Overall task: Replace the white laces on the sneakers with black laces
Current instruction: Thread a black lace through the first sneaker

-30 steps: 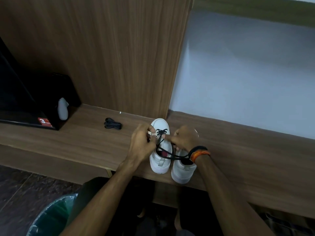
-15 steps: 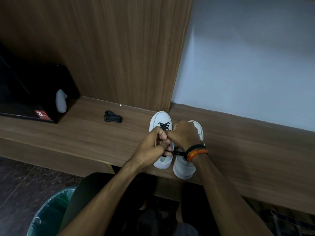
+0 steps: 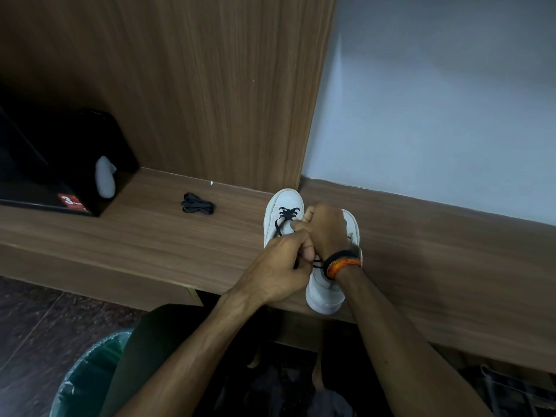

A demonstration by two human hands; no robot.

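Two white sneakers stand side by side on the wooden shelf point(image 3: 135, 236), toes toward the wall. The left sneaker point(image 3: 284, 203) has a black lace point(image 3: 287, 212) crossed through its front eyelets. The right sneaker point(image 3: 325, 293) is mostly covered by my hands. My left hand point(image 3: 282, 266) grips the black lace over the left sneaker's tongue. My right hand point(image 3: 326, 230), with a black and orange band at the wrist, pinches the lace just above it. A bundled spare black lace point(image 3: 198, 203) lies on the shelf to the left.
A black box with a red label point(image 3: 72, 176) and a pale object leaning on it point(image 3: 105, 179) sit at the shelf's left end. A wood panel point(image 3: 210, 85) and grey wall point(image 3: 436, 100) rise behind. A green-lined bin point(image 3: 87, 377) stands on the floor below left.
Both hands came together over the left sneaker's tongue and drew back toward me along the lace. The loose loops of lace seen a second ago are now hidden under my hands.
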